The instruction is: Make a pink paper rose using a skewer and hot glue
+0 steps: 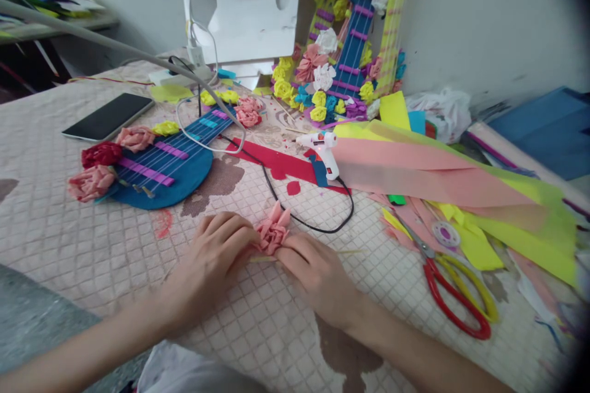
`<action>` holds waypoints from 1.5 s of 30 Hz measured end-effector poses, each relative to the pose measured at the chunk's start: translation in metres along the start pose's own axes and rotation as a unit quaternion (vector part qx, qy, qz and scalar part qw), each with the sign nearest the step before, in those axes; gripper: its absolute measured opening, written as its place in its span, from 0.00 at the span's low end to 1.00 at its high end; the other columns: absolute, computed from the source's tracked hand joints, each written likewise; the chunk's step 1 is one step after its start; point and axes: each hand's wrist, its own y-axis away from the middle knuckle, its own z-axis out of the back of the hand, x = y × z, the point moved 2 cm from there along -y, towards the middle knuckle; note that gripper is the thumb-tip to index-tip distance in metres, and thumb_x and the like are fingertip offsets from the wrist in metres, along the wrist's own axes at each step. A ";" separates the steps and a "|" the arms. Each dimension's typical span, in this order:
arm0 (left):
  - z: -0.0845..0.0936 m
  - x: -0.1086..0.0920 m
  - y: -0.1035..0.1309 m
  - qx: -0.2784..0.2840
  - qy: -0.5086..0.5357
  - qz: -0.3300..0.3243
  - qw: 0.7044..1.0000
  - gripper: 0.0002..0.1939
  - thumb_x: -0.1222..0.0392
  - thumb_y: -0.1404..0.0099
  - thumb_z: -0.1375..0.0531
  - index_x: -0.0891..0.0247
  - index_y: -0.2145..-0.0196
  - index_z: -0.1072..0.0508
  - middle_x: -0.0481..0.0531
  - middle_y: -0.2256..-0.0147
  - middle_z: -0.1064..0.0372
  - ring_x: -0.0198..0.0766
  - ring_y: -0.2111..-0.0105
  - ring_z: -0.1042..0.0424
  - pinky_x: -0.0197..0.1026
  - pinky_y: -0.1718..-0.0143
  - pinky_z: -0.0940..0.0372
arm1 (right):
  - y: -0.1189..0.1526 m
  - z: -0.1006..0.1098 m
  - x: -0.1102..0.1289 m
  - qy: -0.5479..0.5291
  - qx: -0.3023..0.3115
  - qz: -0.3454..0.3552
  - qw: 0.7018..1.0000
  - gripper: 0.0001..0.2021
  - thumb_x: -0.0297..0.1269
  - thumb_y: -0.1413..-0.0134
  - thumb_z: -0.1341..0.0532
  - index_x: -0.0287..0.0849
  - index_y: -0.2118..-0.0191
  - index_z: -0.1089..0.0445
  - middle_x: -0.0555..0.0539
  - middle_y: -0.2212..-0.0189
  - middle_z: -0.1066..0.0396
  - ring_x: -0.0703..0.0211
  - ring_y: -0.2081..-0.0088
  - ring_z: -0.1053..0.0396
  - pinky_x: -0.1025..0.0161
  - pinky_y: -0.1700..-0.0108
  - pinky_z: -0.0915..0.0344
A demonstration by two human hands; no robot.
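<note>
A pink crepe paper flower (271, 234) is held low over the quilted tablecloth, between my two hands. My left hand (224, 245) pinches its left side with the fingers bent. From the right, my right hand (316, 273) grips its lower edge. A thin pale stick or strand (353, 252) runs beneath the flower and out past my right hand; I cannot tell which fingers touch it. Beyond the hands lies a blue paper guitar (184, 166) with purple strips, strings, and pink, red and yellow paper flowers. A white glue gun (322, 150) rests on red paper behind the flower.
Red-and-yellow scissors (454, 282) lie at right beside a tape roll (446, 234) and pink and yellow crepe sheets (437, 172). A phone (108, 116) is at left. The glue gun's black cord (322, 231) loops near my hands. Decorated guitars (354, 43) stand against the wall.
</note>
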 end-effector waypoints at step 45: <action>-0.009 -0.035 0.005 -0.096 -0.072 0.012 0.993 0.08 0.66 0.31 0.48 0.58 0.63 0.30 0.48 0.65 0.29 0.40 0.62 0.35 0.49 0.57 0.49 | 0.002 0.005 0.001 0.028 -0.003 0.011 1.000 0.12 0.26 0.37 0.51 0.36 0.62 0.30 0.43 0.66 0.31 0.57 0.63 0.35 0.60 0.61 0.33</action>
